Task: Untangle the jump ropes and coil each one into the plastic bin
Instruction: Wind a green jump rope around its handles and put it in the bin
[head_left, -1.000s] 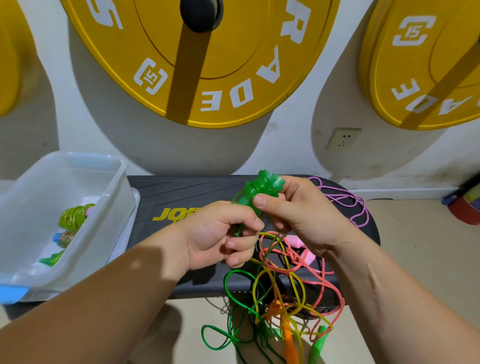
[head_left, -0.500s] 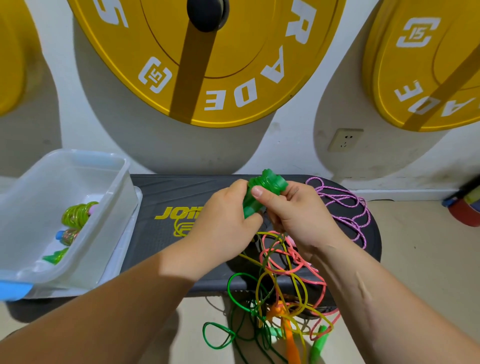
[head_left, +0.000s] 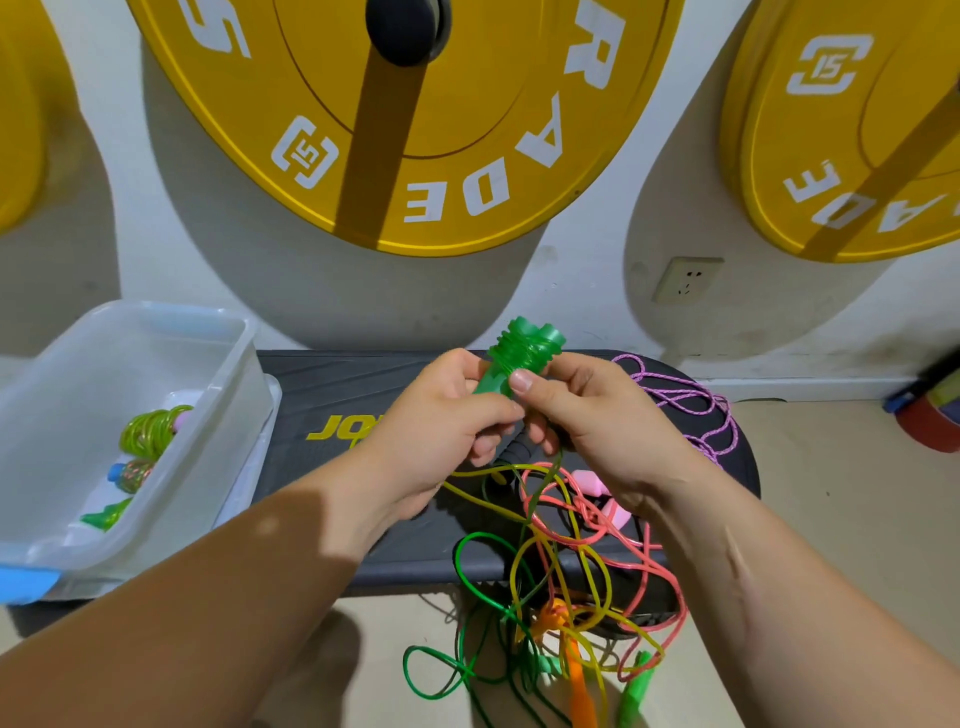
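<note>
A green jump rope handle (head_left: 519, 353) wrapped with green cord sits between both hands above the black step platform (head_left: 332, 384). My left hand (head_left: 441, 431) grips its lower part; my right hand (head_left: 597, 415) pinches it with thumb and fingers. Below hangs a tangle of green, yellow and pink ropes (head_left: 561, 561) spilling over the platform's front edge, with an orange handle (head_left: 576, 675) and a green handle (head_left: 636, 691) near the floor. A purple braided rope (head_left: 691, 405) lies at the platform's right. The clear plastic bin (head_left: 228, 395) at left holds a coiled yellow-green rope (head_left: 148, 431).
Yellow weight plates (head_left: 415, 130) hang on the white wall behind. A wall socket (head_left: 685, 278) is at right. A red and dark object (head_left: 935, 410) sits on the floor at far right. Beige floor lies in front of the platform.
Both hands have stayed together on the green handle, turning around it; the left hand shifted up beside the handle and the green cord loop below has been drawn up slightly.
</note>
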